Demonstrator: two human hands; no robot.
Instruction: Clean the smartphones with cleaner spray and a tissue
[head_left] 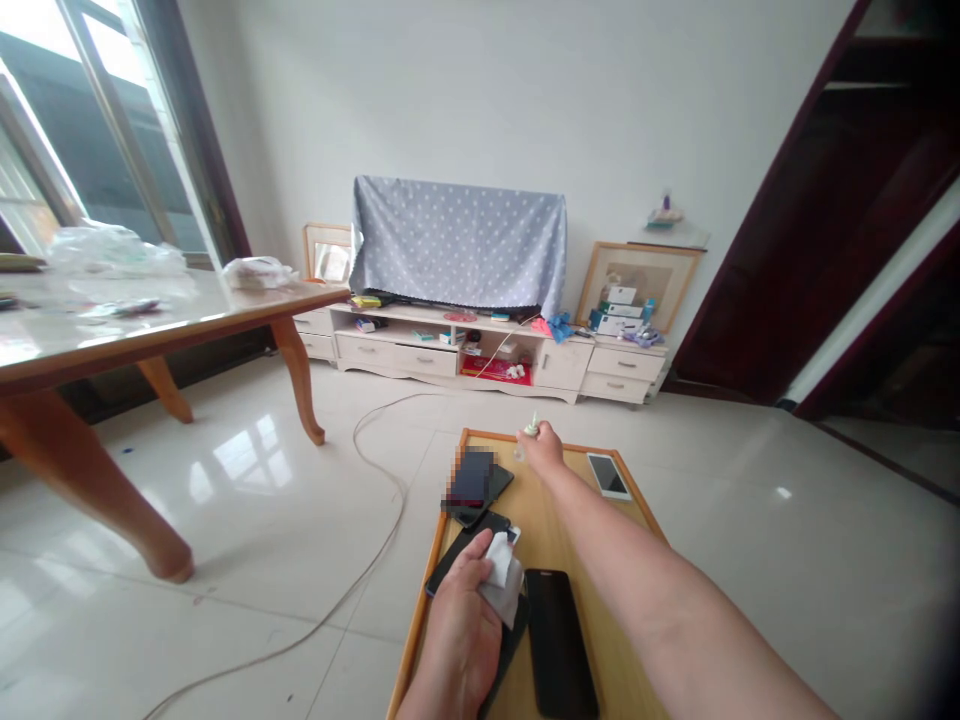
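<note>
My left hand [463, 620] is closed around a crumpled white tissue [501, 575]. The small pale corner of a flat object [514, 536] shows past the tissue; its kind is mostly hidden. Stretched out over the far end of the small wooden table [581, 520], my right hand [544, 450] grips a little clear bottle with a pale green nozzle [532, 426] pointing up. A large black phone [559, 640] lies right of my left hand. Beyond that hand are another dark phone [450, 560] and a stack of dark devices [472, 480], partly blurred out. A white phone [608, 476] lies at the far right corner.
A raised wooden rim edges the small table. At the left stands a larger wooden table [172, 325] with plastic bags [112, 250]. A cable [382, 545] trails across the tiled floor. Against the wall is a low white cabinet [394, 355], a spotted cloth [457, 240] above it.
</note>
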